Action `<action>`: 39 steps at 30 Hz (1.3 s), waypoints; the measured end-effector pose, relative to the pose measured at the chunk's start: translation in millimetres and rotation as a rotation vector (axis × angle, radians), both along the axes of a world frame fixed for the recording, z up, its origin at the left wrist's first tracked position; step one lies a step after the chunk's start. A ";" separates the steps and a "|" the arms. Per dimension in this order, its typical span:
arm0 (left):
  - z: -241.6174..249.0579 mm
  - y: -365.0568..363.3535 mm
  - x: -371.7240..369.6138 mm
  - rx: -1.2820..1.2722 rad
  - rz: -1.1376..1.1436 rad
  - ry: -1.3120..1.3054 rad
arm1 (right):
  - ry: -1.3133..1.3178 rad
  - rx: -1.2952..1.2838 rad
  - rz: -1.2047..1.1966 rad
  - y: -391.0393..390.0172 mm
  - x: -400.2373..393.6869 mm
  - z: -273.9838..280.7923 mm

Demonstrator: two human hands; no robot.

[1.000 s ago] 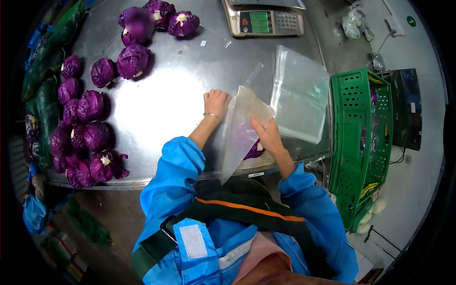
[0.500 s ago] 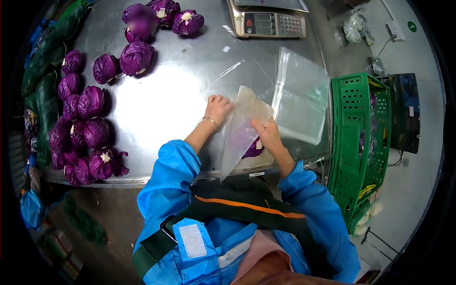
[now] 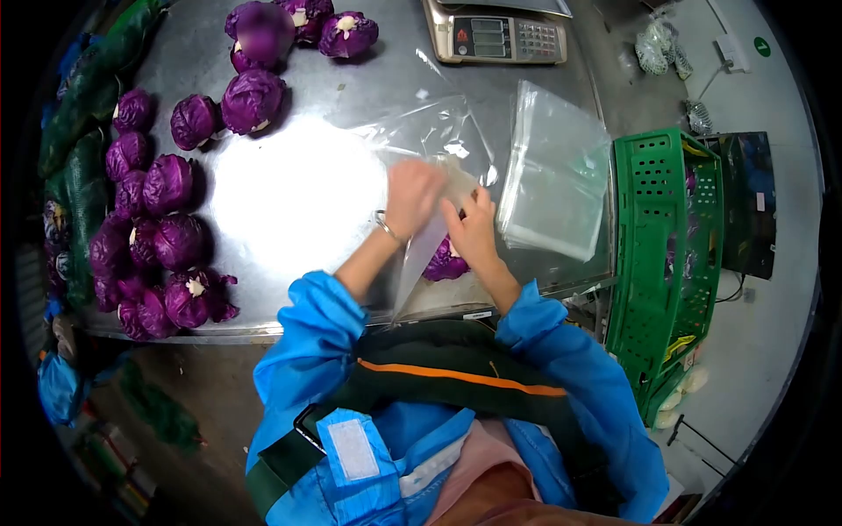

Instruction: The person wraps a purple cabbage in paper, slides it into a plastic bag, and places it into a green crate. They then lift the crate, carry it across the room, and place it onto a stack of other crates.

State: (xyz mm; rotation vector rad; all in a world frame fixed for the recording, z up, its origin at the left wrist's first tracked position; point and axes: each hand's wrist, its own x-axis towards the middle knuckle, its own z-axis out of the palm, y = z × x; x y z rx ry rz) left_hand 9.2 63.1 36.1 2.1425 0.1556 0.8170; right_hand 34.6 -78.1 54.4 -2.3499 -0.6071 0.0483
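A purple cabbage with a pale stem end lies near the table's front edge, partly hidden under my right hand and a clear plastic sheet. My right hand is just above it, fingers bent and closed on the plastic sheet. My left hand, with a bracelet at the wrist, is at the sheet's left side. It looks curled against the plastic, but its fingers are smeared by motion. The film spreads beyond both hands over the metal table, and a whitish, cloudier part shows between them.
Several loose purple cabbages sit along the left side and back of the table. A stack of clear plastic bags lies to the right. A digital scale stands at the back. A green crate is beyond the right edge.
My left hand has moved up and right, closer to my right hand. My right hand has shifted left. The plastic has changed shape and reaches farther back, and more of the cabbage shows.
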 end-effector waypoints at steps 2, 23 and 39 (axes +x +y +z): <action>2.4 -9.8 -28.3 -0.025 -0.120 0.012 | 0.357 0.288 -0.141 -24.3 24.3 -34.3; -25.7 -18.5 -49.1 -0.580 0.489 0.285 | 0.378 -0.011 0.297 -13.7 97.9 -39.0; -18.4 -39.6 -130.6 -0.299 0.122 0.593 | 0.184 0.019 0.169 -72.9 18.3 -26.7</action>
